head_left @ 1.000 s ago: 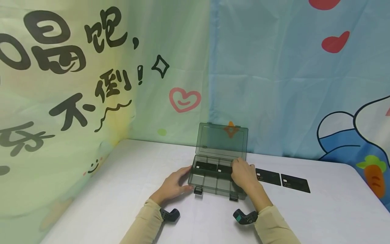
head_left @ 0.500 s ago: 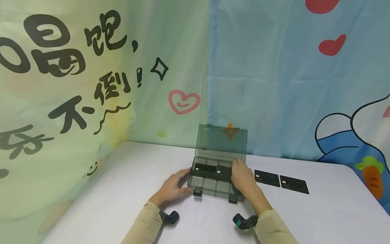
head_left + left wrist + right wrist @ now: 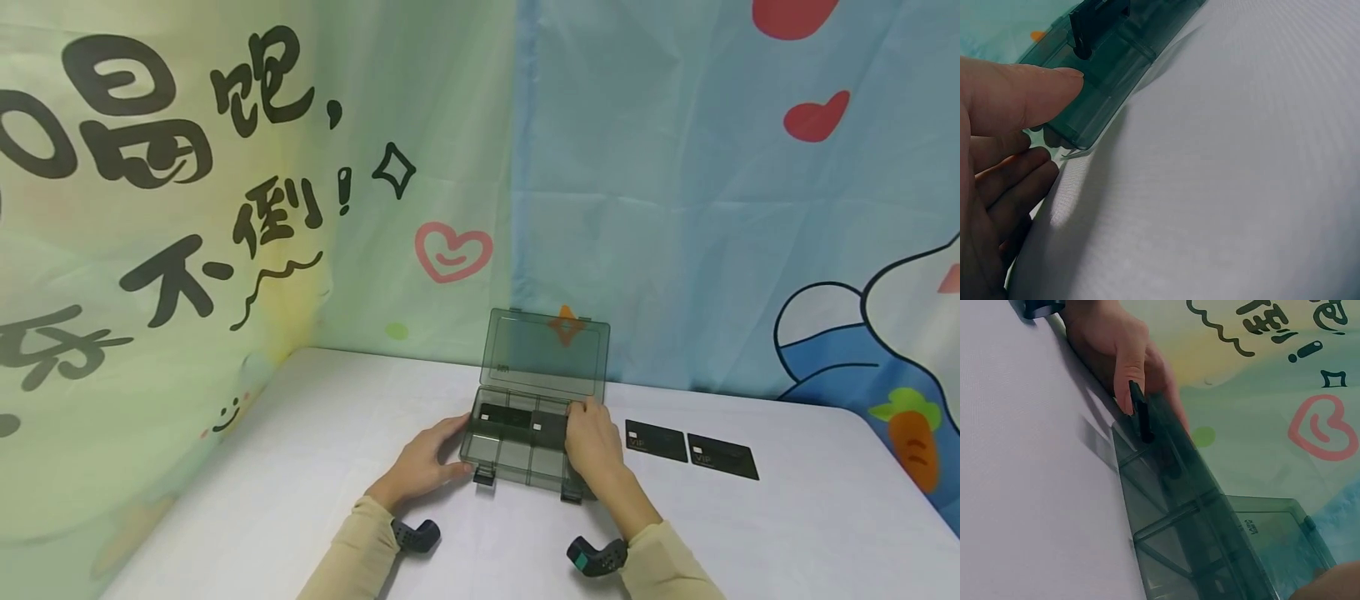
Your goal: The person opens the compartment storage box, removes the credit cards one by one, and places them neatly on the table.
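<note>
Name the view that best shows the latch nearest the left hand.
The left wrist view: the latch looks largest there, though it touches the top edge. The head view shows it small; the right wrist view shows it narrow, beside the left thumb.

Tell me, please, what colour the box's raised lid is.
The lid is see-through grey-green; it shows best in the head view.

Head cam: up high, set well back, faces fwd & down over box (image 3: 513, 455), table (image 3: 247, 467), backdrop (image 3: 637, 167). L wrist cam: v. close on box corner, L hand (image 3: 422, 457). R wrist cam: close, faces across box; both wrist views share that hand.
</note>
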Demonstrator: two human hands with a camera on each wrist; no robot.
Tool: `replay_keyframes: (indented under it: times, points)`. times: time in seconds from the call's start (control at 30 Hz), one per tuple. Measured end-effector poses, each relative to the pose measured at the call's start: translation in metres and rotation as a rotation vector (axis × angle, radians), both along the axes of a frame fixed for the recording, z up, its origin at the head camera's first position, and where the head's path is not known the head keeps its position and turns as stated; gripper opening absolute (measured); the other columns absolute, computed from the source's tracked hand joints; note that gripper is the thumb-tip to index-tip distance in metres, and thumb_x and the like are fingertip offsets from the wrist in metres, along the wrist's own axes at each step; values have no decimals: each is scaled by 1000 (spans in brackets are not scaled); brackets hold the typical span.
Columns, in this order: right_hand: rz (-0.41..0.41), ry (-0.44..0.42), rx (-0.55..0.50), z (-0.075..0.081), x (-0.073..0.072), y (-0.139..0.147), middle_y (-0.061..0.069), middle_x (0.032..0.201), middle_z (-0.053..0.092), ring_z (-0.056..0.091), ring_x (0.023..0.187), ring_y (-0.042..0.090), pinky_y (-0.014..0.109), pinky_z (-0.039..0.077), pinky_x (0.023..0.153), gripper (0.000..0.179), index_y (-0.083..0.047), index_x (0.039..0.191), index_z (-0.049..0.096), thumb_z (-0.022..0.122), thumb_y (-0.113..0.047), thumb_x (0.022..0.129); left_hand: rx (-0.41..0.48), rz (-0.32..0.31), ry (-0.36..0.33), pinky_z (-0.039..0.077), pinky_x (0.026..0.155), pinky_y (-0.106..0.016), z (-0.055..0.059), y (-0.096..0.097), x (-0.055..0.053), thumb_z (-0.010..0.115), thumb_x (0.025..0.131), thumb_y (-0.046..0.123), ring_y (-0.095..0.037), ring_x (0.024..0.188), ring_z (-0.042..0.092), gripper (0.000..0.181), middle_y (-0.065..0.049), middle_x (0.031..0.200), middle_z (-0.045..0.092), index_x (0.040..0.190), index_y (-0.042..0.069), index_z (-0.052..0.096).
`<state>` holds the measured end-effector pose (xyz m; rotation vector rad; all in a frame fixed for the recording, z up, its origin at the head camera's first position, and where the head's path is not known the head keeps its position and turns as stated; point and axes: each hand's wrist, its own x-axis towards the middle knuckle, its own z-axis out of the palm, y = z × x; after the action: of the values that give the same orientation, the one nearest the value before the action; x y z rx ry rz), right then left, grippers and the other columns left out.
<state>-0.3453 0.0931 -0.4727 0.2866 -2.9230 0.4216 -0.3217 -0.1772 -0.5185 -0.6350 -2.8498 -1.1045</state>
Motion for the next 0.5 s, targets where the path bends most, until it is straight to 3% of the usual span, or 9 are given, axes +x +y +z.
replay_keyframes:
  times: [0.1, 0.3, 0.5]
  points:
    - [-6, 2, -5, 0, 0, 0, 19, 96, 54, 53, 83, 28, 39, 52, 60, 29, 9, 109, 61, 67, 1, 81, 0, -1, 0, 31, 113, -52, 1, 1, 0, 69, 79, 37, -30, 136, 41, 78, -6, 147, 45, 146, 13, 38]
    - [30, -2, -19, 2, -2, 4, 24, 115, 44, 56, 82, 30, 36, 50, 54, 21, 10, 104, 59, 61, 5, 84, -5, -2, 1, 31, 113, -53, 2, 1, 1, 69, 78, 36, -31, 135, 42, 78, -7, 147, 45, 146, 12, 37]
    - [71, -3, -46, 4, -6, 11, 25, 116, 42, 57, 68, 24, 34, 50, 52, 17, 9, 101, 59, 59, -5, 91, -13, 8, -7, 30, 114, -52, 1, 2, 1, 68, 78, 34, -31, 136, 41, 78, -6, 147, 45, 146, 13, 37]
